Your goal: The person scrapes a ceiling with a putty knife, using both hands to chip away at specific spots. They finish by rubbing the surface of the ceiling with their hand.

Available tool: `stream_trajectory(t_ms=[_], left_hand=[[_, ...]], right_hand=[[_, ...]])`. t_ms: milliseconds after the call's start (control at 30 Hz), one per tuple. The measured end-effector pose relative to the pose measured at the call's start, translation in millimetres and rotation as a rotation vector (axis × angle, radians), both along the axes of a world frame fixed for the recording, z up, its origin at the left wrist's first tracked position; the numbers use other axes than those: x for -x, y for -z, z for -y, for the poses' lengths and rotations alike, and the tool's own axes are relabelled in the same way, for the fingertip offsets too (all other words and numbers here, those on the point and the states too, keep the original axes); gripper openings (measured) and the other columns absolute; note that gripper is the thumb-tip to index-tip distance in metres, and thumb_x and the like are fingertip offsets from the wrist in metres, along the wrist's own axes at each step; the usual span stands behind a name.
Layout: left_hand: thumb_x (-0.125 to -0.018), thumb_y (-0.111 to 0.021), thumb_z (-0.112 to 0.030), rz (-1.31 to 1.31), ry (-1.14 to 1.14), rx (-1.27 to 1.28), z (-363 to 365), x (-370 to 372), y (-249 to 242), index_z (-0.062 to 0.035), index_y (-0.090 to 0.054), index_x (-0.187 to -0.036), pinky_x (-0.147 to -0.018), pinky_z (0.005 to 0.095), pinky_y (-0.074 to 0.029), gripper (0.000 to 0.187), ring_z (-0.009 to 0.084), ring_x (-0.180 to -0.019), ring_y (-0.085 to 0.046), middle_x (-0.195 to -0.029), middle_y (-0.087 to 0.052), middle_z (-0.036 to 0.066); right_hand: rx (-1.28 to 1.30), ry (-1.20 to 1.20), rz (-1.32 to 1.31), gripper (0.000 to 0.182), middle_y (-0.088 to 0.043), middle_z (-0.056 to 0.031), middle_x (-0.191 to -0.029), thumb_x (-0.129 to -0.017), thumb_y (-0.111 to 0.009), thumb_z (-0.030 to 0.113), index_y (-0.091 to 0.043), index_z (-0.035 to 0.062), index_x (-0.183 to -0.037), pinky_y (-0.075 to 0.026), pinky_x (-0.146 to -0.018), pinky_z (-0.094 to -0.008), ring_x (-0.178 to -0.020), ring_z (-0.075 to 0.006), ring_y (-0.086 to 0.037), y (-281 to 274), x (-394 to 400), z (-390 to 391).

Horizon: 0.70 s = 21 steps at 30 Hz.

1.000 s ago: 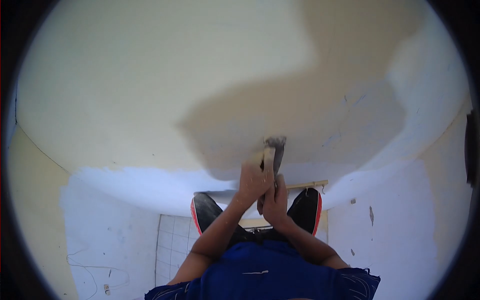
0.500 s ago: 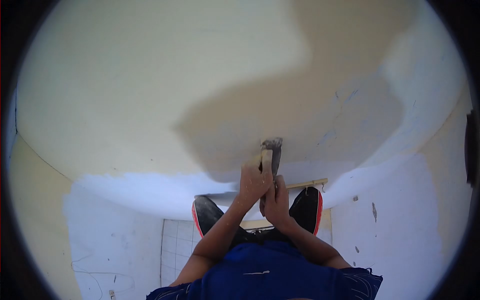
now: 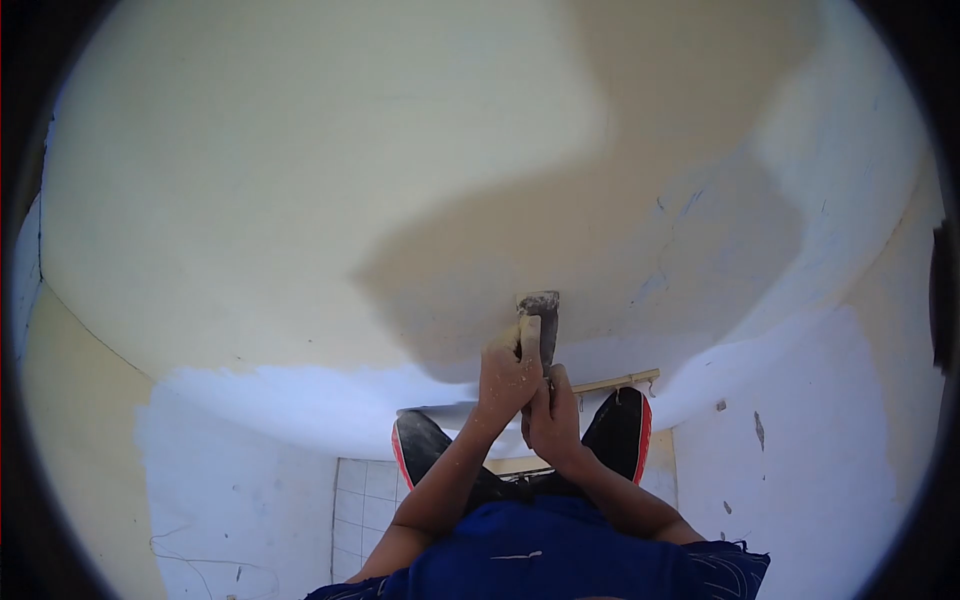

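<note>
A putty knife [image 3: 549, 335] with a dark blade and pale smears of filler at its tip lies against the cream wall [image 3: 300, 200], in front of my body. Closed around it near the blade is my left hand [image 3: 510, 375], one finger stretched along the blade. My right hand [image 3: 555, 420] grips lower down, just beneath the left; the fingers of both hide the handle. Pale specks dot the left hand and wrist. A wide shadow falls over the wall around the blade.
Black trousered legs with red side stripes, the left knee [image 3: 422, 432] and right knee [image 3: 618, 415], flank my hands. A pale wooden strip with hooks [image 3: 625, 381] sits by the right knee. White-painted lower walls [image 3: 800, 450] show chips, and floor tiles [image 3: 365, 500] lie below left.
The view has shifted slightly, so wall, knees and hands appear lower. Both hands keep their hold on the putty knife, which stays at almost the same spot on the wall.
</note>
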State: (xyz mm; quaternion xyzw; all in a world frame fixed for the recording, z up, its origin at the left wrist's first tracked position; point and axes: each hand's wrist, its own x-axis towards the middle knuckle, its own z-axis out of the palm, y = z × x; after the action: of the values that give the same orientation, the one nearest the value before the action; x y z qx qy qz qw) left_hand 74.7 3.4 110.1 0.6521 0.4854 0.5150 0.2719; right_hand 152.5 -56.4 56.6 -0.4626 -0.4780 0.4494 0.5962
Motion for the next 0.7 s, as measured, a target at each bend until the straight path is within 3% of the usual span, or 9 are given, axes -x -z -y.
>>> stream_trajectory(t_ms=[200,300,400,500,567,633,700], left_hand=[[-0.099,-0.049,-0.027,0.068,0.045,0.004,-6,-1,-51,0.0062,-0.055,-0.075,-0.051,0.0425,-0.04,0.041,0.0364,-0.05,-0.045,-0.059,-0.048,0.025],[-0.099,-0.05,-0.028,0.063,0.026,-0.004,-4,1,-34,0.0062,-0.055,-0.076,-0.05,0.0425,-0.039,0.041,0.0355,-0.049,-0.044,-0.06,-0.049,0.026],[-0.099,-0.051,-0.028,0.018,-0.021,0.003,3,5,5,0.0062,-0.055,-0.075,-0.05,0.043,-0.039,0.042,0.0364,-0.049,-0.043,-0.06,-0.049,0.026],[-0.098,-0.051,-0.029,-0.01,-0.03,0.027,2,6,-2,0.0062,-0.055,-0.074,-0.05,0.0435,-0.039,0.043,0.0381,-0.05,-0.043,-0.06,-0.049,0.027],[-0.099,-0.051,-0.029,-0.03,-0.024,0.047,5,7,-16,0.0061,-0.055,-0.074,-0.05,0.0437,-0.039,0.043,0.0392,-0.051,-0.042,-0.06,-0.049,0.027],[-0.101,-0.05,-0.031,0.02,0.019,-0.019,-1,6,-35,0.005,-0.051,-0.072,-0.049,0.0374,-0.035,0.046,0.0122,-0.055,-0.038,-0.054,-0.041,0.008],[-0.101,-0.05,-0.031,0.033,0.014,-0.014,-2,5,-43,0.0049,-0.051,-0.072,-0.049,0.0374,-0.035,0.046,0.0126,-0.055,-0.038,-0.054,-0.041,0.009]], right_hand=[[-0.086,0.011,0.031,0.022,-0.053,-0.0148,-0.061,-0.101,-0.045,0.019,-0.041,-0.0001,-0.092,-0.041,-0.047,-0.0357,-0.049,-0.0221,-0.054,-41,-1,-5],[-0.102,-0.003,-0.021,0.021,-0.053,-0.0128,-0.061,-0.101,-0.045,0.019,-0.041,0.0006,-0.092,-0.041,-0.046,-0.035,-0.049,-0.0198,-0.054,-32,2,-8],[-0.151,0.067,0.116,0.021,-0.051,-0.0096,-0.059,-0.101,-0.044,0.019,-0.041,0.0014,-0.091,-0.04,-0.045,-0.0343,-0.049,-0.0165,-0.054,5,5,1],[0.037,-0.025,0.007,0.023,-0.051,-0.0079,-0.059,-0.102,-0.044,0.021,-0.04,0.0015,-0.09,-0.04,-0.044,-0.0338,-0.05,-0.0147,-0.054,-5,5,10],[-0.015,-0.002,0.02,0.023,-0.051,-0.0078,-0.059,-0.102,-0.044,0.021,-0.04,0.0014,-0.09,-0.04,-0.044,-0.0336,-0.05,-0.0145,-0.054,-12,6,2],[-0.06,0.021,0.031,0.023,-0.052,-0.0076,-0.059,-0.102,-0.044,0.021,-0.04,0.0014,-0.09,-0.04,-0.044,-0.0334,-0.049,-0.0143,-0.054,-24,7,-4],[-0.092,-0.008,-0.046,0.023,-0.052,-0.0079,-0.058,-0.101,-0.044,0.021,-0.04,0.0013,-0.09,-0.04,-0.044,-0.0336,-0.049,-0.0145,-0.054,-42,7,-5]])
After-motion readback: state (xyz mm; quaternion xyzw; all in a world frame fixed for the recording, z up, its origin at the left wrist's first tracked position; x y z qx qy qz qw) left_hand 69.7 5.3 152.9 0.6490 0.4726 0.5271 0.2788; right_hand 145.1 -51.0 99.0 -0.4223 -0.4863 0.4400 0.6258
